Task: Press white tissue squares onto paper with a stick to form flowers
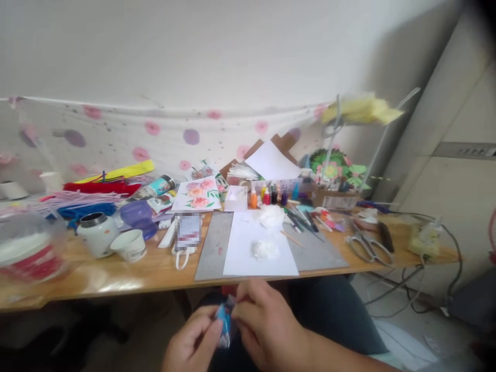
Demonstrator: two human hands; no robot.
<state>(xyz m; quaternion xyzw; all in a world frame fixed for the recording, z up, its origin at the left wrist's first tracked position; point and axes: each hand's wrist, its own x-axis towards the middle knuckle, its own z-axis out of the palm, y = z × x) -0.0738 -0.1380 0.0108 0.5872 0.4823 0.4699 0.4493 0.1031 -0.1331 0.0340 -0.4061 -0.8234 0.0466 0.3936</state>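
Note:
Low in the head view, in front of the table edge and over my lap, my left hand [196, 336] pinches a small blue shiny packet [224, 323] between thumb and fingers. Closed at the packet's upper right end is my right hand [267, 323], its fingertips gripping that edge. What the packet contains cannot be made out. Beyond my hands a white sheet of paper [240, 263] lies on a grey board [209, 258]. Two fluffy white clumps rest on the paper, the nearer clump [263, 250] and the farther clump [272, 216].
Scissors [370, 248], brushes [306, 219] and small paint bottles [253, 199] are right of centre. To the left stand a white jar [97, 235], a paper cup [129, 245] and a tub [31, 258]. A flower painting [199, 194] lies behind. Cables [416, 289] hang at the right.

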